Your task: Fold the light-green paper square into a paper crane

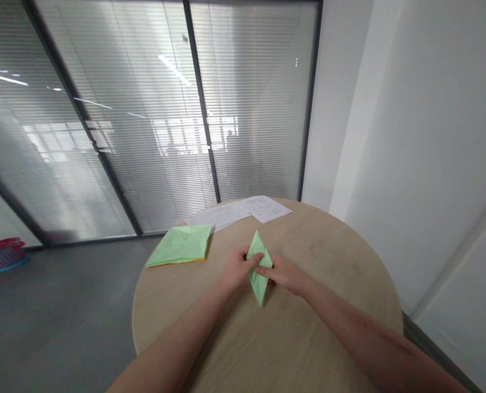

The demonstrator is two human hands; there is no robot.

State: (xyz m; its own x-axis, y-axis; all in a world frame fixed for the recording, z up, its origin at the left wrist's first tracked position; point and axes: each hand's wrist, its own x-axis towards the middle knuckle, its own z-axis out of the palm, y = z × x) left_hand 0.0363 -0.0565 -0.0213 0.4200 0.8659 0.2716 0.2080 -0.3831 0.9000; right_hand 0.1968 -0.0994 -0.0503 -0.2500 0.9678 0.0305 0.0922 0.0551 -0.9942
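A folded green paper (259,266), shaped like a long diamond, lies near the middle of the round wooden table (328,284). My left hand (238,267) pinches its left edge with thumb and fingers closed on the fold. From the right side, my right hand (281,274) grips the same paper, fingers pressed on its middle. Both ends of the diamond stick out beyond my hands.
A stack of green paper sheets (181,245) with an orange sheet beneath lies at the table's far left. White printed sheets (243,212) rest at the far edge. Glass partitions with blinds stand behind; a pink basket (1,254) sits on the floor at left.
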